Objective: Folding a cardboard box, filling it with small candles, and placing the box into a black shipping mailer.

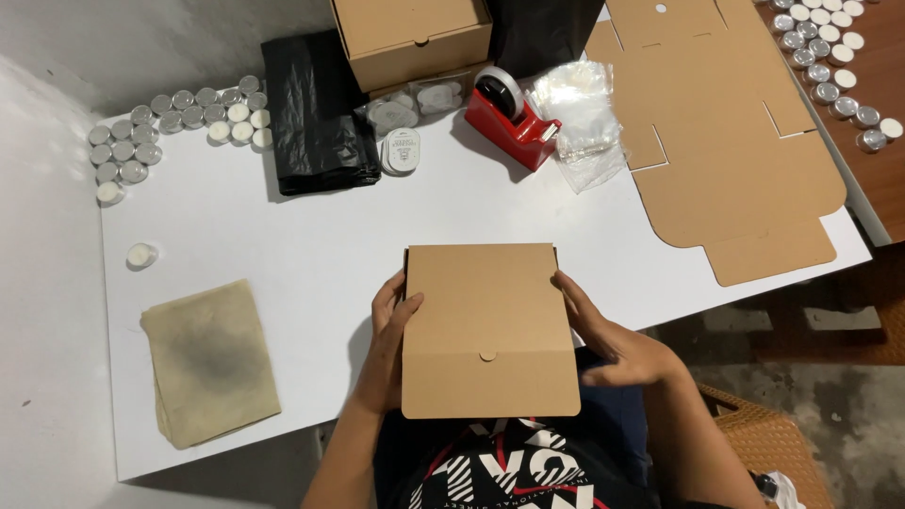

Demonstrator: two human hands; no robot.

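A closed brown cardboard box with a tuck-in front flap is held at the white table's near edge, tilted toward me. My left hand grips its left side, thumb on the lid. My right hand holds its right side, fingers along the edge.
A stained beige cloth lies front left, with a lone tealight beyond it. Several tealights cluster at back left. Black plastic bags, a red tape dispenser, clear bags, another closed box and flat cardboard blanks lie behind.
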